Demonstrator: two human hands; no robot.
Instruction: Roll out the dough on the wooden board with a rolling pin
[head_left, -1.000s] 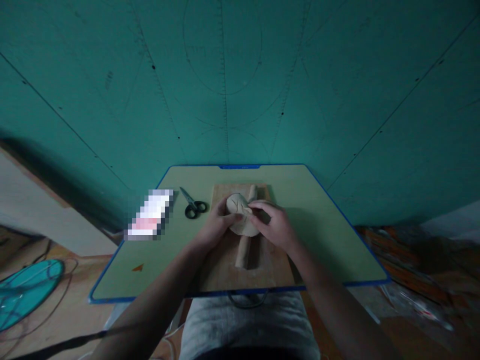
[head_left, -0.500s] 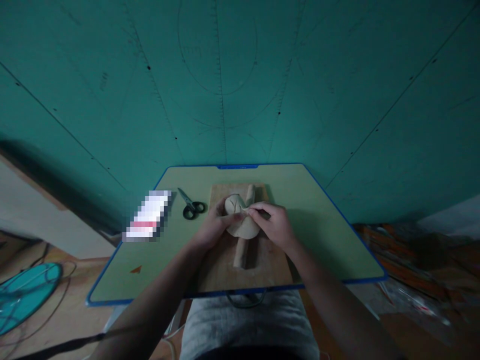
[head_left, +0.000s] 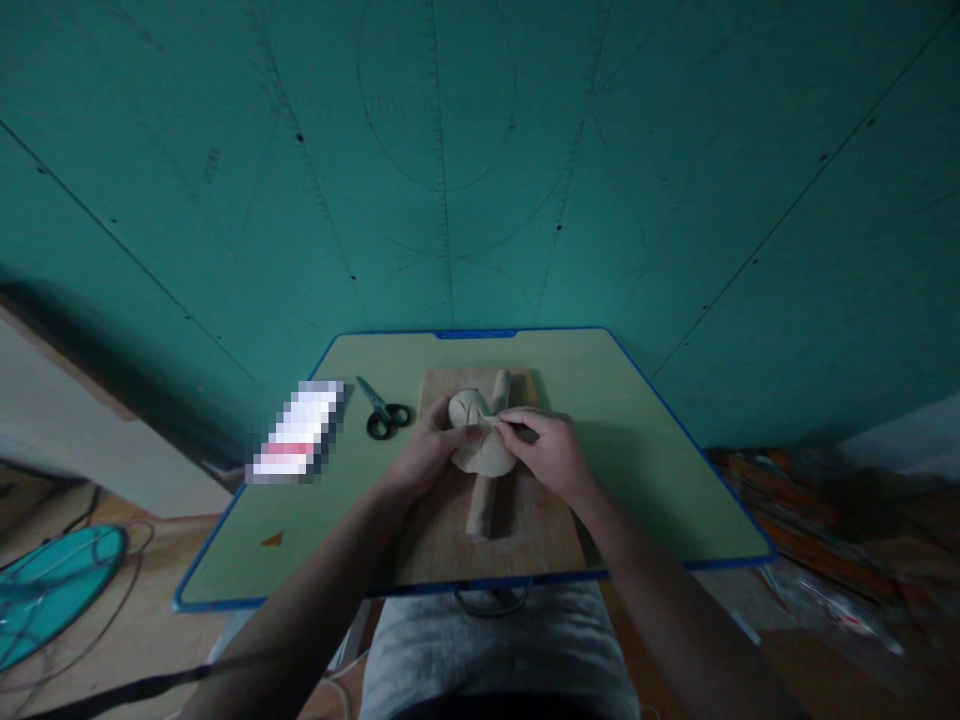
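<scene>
- While the fingers of our left hand (head_left: 426, 450) grasp the slit dough round (head_left: 487, 458) by its left side, those of our right hand (head_left: 553, 448) pinch its right part.
- We hold it above a wooden rolling pin (head_left: 481, 512), lying on a wooden board (head_left: 442, 550).
- Under these we see a blue-rimmed table (head_left: 645, 490), with black-handled scissors (head_left: 380, 422) left of the board.
- Behind rises a line-marked green wall (head_left: 675, 200).

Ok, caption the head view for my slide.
Over a rolling pin on a wooden board, the left hand holds a pale dough-like piece while the right hand pinches it.
</scene>
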